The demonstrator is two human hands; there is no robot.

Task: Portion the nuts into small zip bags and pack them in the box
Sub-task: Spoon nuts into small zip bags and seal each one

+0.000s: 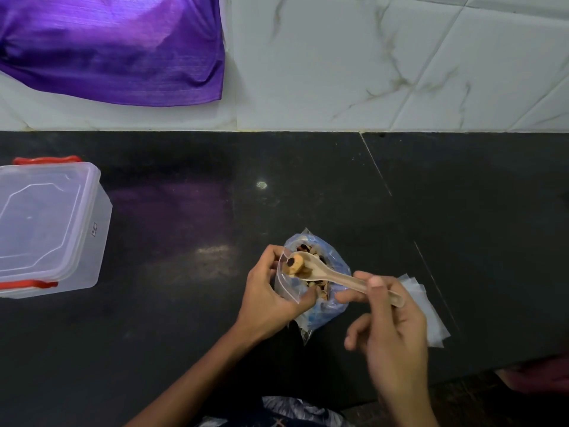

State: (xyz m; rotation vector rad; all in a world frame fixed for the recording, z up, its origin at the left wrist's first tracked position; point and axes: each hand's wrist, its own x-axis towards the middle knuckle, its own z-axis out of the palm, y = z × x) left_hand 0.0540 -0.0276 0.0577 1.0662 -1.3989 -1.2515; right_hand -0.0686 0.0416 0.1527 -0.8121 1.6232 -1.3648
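Our right hand (391, 322) pinches spoon (326, 272) of nuts (297, 265) | left hand (271, 291) grips small zip bag (286, 285) open | box (46, 226) lidded, well left | we judge portioning early, nothing packed

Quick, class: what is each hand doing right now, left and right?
Left hand: grips the small zip bag open.
Right hand: pinches the spoon, loaded with nuts.
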